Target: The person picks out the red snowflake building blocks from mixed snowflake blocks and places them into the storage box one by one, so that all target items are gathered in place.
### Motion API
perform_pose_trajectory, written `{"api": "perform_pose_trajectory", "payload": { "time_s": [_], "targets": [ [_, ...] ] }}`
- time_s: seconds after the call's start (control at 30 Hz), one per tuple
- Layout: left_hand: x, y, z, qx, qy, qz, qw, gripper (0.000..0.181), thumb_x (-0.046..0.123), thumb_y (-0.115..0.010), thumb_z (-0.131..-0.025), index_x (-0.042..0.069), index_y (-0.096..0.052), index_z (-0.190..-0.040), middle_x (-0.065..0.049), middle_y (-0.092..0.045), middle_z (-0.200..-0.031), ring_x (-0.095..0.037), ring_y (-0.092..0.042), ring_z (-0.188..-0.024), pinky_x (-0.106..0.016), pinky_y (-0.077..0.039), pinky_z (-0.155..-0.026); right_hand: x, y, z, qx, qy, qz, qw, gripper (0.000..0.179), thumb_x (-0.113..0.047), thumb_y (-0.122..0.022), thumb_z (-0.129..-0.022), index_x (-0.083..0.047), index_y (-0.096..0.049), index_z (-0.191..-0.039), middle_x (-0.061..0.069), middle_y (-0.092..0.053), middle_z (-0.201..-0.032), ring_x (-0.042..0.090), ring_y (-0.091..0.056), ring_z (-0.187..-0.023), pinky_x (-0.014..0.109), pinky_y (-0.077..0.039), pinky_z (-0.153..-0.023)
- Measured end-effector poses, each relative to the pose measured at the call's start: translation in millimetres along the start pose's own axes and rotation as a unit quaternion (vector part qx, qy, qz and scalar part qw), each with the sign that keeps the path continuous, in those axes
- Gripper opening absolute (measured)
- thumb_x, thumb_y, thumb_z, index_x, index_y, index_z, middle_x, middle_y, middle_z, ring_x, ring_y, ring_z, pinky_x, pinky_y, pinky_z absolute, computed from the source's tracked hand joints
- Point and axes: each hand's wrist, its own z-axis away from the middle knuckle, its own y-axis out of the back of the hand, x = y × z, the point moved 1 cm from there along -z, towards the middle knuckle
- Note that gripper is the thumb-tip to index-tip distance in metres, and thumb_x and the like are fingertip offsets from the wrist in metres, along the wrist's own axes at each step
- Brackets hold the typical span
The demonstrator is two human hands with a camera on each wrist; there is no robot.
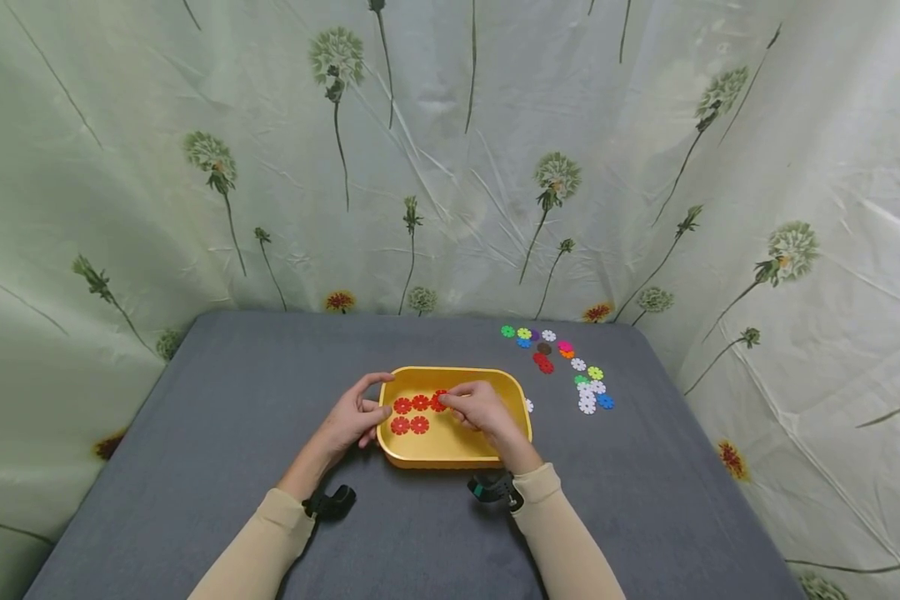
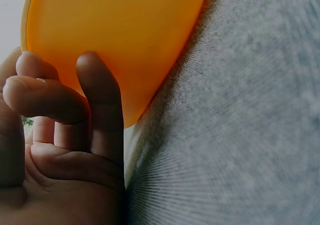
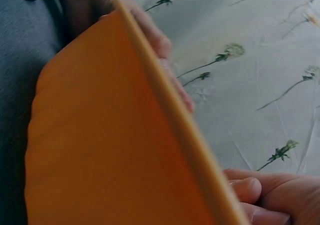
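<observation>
A yellow plastic tray (image 1: 457, 454) stands on the cloth-covered table. Several red flower-shaped discs (image 1: 419, 425) lie in two rows at its left side. With the thumb over the rim and fingers against the outer wall, my left hand (image 1: 352, 417) grips the tray's left end; the left wrist view shows these fingers against the orange-looking wall (image 2: 125, 30). Inside the tray, my right hand (image 1: 483, 410) pinches a red disc (image 1: 438, 400) at the right end of the upper row. In the right wrist view the tray wall (image 3: 100, 135) hides most of this hand's work.
Loose discs in several colours lie at the table's back right, among them white ones (image 1: 587, 403), a blue one (image 1: 606, 402) and red ones (image 1: 544, 365). One white disc (image 1: 529, 406) sits right beside the tray's right rim. A flowered curtain (image 1: 450, 208) hangs behind the grey table (image 1: 270, 392).
</observation>
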Motion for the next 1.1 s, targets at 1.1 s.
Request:
{"api": "perform_pose_trajectory", "payload": {
  "time_s": [1.1],
  "targets": [
    [1.2,-0.9,0.3,-0.007,-0.005,0.003,1.0,0.059,0.006,-0.066,-0.1,0.012,-0.042,-0.154,0.003,-0.062,-0.062,-0.009,-0.049,-0.042,-0.02,-0.044,-0.043,-0.2,-8.0,5.4,0.026,0.027,0.224,0.9738,0.017,-0.014,-0.076,-0.094,-0.005,-0.078,-0.081,-0.002,-0.052,-0.054,0.011,-0.042,-0.048,0.021,-0.031,-0.047]
  ]
}}
